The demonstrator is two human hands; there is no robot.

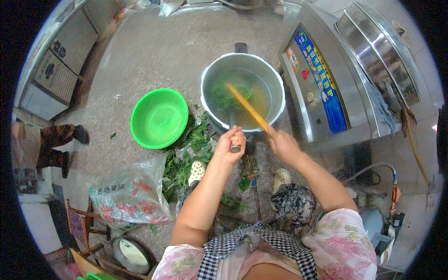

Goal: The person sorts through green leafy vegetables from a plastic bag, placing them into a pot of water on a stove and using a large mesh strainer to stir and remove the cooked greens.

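Before me stands a large metal pot (278,94) with a pale rim and a dark handle on its far side. Leafy greens (232,96) lie in the yellowish liquid inside. My left hand (230,143) is closed around the metal handle (235,148) of a utensil that reaches over the near rim; its far end is hard to make out in the liquid. A flat wooden stick (248,107) slants into the pot, gripped at its near end by my right hand (284,145). Its far tip is among the greens.
A green plastic basin (159,119) stands left of the pot. Leafy stems (190,140) and a printed plastic bag (131,194) lie on the floor. A steel appliance (318,84) is at the right, and a hose (256,199) runs between my feet. Another person's legs (57,147) show far left.
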